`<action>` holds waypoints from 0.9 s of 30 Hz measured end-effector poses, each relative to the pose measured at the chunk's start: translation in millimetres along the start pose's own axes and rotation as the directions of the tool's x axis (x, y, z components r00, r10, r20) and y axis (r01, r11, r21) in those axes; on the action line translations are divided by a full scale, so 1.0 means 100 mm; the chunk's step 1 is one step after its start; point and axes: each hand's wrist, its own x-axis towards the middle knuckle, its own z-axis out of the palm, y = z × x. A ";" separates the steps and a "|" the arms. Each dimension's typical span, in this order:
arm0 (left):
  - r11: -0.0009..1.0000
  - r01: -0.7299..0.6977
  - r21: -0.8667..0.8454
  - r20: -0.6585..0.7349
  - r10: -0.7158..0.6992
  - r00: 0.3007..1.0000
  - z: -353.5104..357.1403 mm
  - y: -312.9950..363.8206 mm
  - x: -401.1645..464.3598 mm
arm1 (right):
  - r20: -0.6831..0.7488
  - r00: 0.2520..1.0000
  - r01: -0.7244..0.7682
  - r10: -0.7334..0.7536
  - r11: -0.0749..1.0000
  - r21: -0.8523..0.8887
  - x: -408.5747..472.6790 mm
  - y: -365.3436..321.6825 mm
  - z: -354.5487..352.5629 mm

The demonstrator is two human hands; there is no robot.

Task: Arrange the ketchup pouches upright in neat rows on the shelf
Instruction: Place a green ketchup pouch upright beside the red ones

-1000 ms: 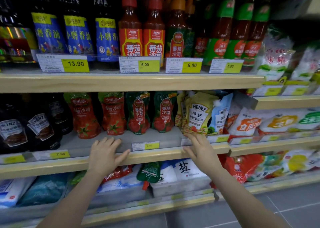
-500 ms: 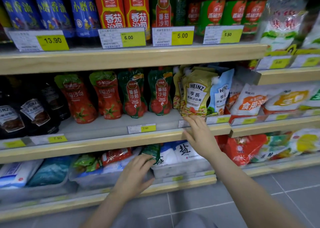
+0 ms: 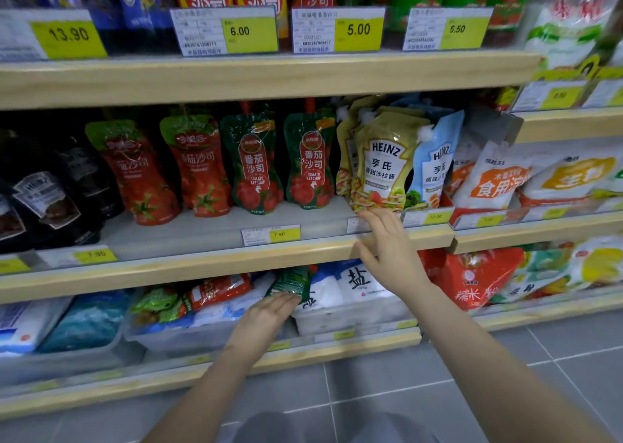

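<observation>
Left hand reaches into the lower shelf, fingers extended and held together, flat, fingertips touching the bottom end of a stray green ketchup pouch. Not clamped on it. I see that pouch lying tilted, long axis running from lower left up toward the right, its upper end tucked under the front lip of the middle shelf; it rests on white salt bags.

Right hand sits open, fingers spread, over the front edge of the middle shelf near its right end, fingertips just below a yellow Heinz pouch. It holds nothing.

On the middle shelf, four ketchup pouches stand upright, long axes vertical, labels facing out: two red ketchup pouches left of centre, leaning slightly, and two green ketchup pouches beside them. All are set back from the front edge, well above the left hand. A price tag sits at the edge below them.
</observation>
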 end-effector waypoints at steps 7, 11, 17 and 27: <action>0.989 -0.148 0.001 -0.052 0.147 0.988 -0.56 0.04 0.04 | 0.093 0.995 -0.033 0.030 0.999 0.030 0.00 -0.02 -0.10; 0.974 -0.228 0.009 -0.098 0.228 0.969 -0.97 0.15 0.21 | 0.210 0.975 -0.105 0.071 0.982 0.155 0.02 -0.03 -0.19; 0.971 -0.066 -0.231 -0.086 0.047 0.995 -1.34 0.22 0.59 | 0.369 0.926 -0.242 0.074 0.869 0.432 -0.16 -0.19 -0.30; 0.696 -0.054 -0.716 -0.284 -0.219 0.934 -1.42 0.51 0.91 | 0.445 0.879 -0.443 0.173 0.644 0.624 -0.32 -0.41 -0.10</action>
